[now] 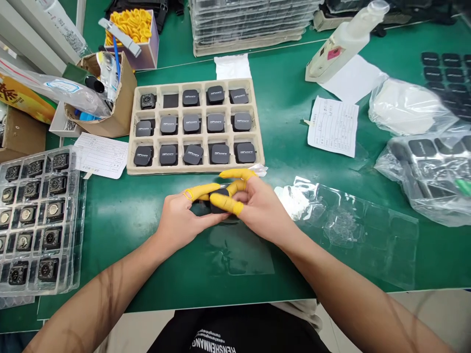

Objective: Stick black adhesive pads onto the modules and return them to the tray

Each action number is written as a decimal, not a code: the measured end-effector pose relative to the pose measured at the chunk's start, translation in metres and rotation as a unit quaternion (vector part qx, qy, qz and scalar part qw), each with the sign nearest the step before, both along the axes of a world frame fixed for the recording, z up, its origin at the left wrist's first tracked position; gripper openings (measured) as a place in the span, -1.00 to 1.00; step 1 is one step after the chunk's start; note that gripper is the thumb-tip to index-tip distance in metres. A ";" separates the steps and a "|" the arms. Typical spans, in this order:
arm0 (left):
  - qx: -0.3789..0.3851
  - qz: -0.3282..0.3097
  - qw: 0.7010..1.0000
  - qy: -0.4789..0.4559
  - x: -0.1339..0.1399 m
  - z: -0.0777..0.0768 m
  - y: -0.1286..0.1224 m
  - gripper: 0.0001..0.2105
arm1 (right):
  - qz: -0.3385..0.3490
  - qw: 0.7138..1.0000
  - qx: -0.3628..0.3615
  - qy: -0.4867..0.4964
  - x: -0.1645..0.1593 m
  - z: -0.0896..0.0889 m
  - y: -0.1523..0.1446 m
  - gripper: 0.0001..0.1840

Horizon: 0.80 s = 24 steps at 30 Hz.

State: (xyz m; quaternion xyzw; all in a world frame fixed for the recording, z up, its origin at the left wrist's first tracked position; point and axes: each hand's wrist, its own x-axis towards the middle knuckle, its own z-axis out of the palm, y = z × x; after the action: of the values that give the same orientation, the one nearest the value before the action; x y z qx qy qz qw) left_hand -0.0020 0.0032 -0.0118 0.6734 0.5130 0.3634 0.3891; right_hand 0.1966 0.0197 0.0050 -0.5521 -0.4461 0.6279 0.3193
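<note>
In front of me I hold a small black square smartwatch [215, 209] between both hands, just over the green table. My left hand [180, 215] grips its left side with yellow-cotted fingers. My right hand [263, 206] closes on it from the right, its thumb across the front and its index finger raised above; yellow finger cots cover these digits. Part of the watch is hidden by the fingers. Beyond my hands lies a beige tray [196, 171] of compartments, most holding black squares marked HiFuture. One top-row compartment shows only a flat dark base.
A clear tray [75, 220] of watch bodies stands left. Behind it are a cardboard box [121, 105] of tools and a box of yellow finger cots [132, 27]. Stacked trays [250, 24], a pump bottle [342, 46], a paper form [333, 126] and clear film [382, 235] lie around.
</note>
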 end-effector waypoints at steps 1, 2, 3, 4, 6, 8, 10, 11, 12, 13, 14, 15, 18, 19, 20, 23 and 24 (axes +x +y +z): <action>-0.005 -0.004 1.000 0.007 0.000 0.001 0.000 -0.55 | -0.010 1.000 0.001 -0.002 -0.001 -0.002 0.000 -0.37; -0.006 -0.010 1.000 0.015 0.000 0.001 0.001 -0.55 | -0.011 1.000 0.002 -0.004 -0.002 -0.003 0.001 -0.43; -0.001 -0.017 1.000 0.020 0.000 0.002 0.001 -0.55 | 0.003 1.000 0.004 -0.004 -0.003 -0.004 0.000 -0.45; 0.009 -0.022 0.999 0.021 0.000 0.002 0.001 -0.54 | 0.025 1.000 0.010 -0.004 -0.004 -0.004 -0.001 -0.45; 0.028 -0.023 0.999 0.021 0.000 0.002 0.001 -0.55 | 0.062 0.998 0.034 -0.002 -0.006 -0.003 -0.005 -0.43; 0.030 -0.018 0.999 0.016 0.001 0.001 0.001 -0.55 | 0.055 0.998 0.044 -0.001 -0.006 0.001 -0.010 -0.48; 0.017 -0.007 1.000 0.006 0.001 0.002 0.001 -0.55 | -0.003 0.999 0.051 -0.013 -0.002 0.006 -0.008 -0.56; 0.010 -0.002 1.000 0.002 0.001 0.002 0.000 -0.56 | -0.035 0.997 0.064 -0.027 0.000 0.009 -0.002 -0.56; 0.007 0.004 1.000 0.002 0.002 0.001 0.000 -0.60 | -0.060 0.993 0.085 -0.049 0.001 0.012 0.009 -0.56; 0.007 0.007 1.000 0.006 0.002 0.001 -0.001 -0.68 | -0.070 0.988 0.114 -0.074 0.001 0.015 0.025 -0.57; 0.014 0.004 1.000 0.011 0.002 0.000 -0.001 -0.75 | -0.063 0.982 0.147 -0.099 -0.003 0.017 0.046 -0.59; 0.023 0.000 1.000 0.017 0.002 -0.001 -0.002 -0.79 | -0.038 0.975 0.179 -0.124 -0.011 0.019 0.071 -0.63; 0.035 -0.012 0.999 0.015 0.002 -0.004 -0.003 -0.76 | 0.056 0.950 0.267 -0.153 -0.053 0.021 0.155 -0.74; 0.032 -0.015 0.999 0.009 0.002 -0.006 -0.004 -0.75 | 0.067 0.941 0.281 -0.179 -0.070 0.020 0.179 -0.77; 0.026 -0.018 0.999 0.001 0.001 -0.007 -0.004 -0.75 | 0.083 0.926 0.292 -0.226 -0.086 0.019 0.200 -0.79; 0.024 -0.028 0.999 -0.015 0.001 -0.010 -0.003 -0.72 | 0.094 0.840 0.365 -0.391 -0.122 0.016 0.232 -0.80; 0.029 -0.024 0.999 -0.012 0.002 -0.010 -0.003 -0.72 | 0.093 0.811 0.390 -0.427 -0.130 0.015 0.235 -0.78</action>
State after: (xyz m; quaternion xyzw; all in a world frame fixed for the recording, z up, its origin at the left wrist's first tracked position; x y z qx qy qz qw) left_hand -0.0003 0.0001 -0.0221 0.6922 0.4809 0.3766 0.3845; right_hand 0.0666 0.2547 0.0203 -0.5495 -0.7940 0.1290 0.2258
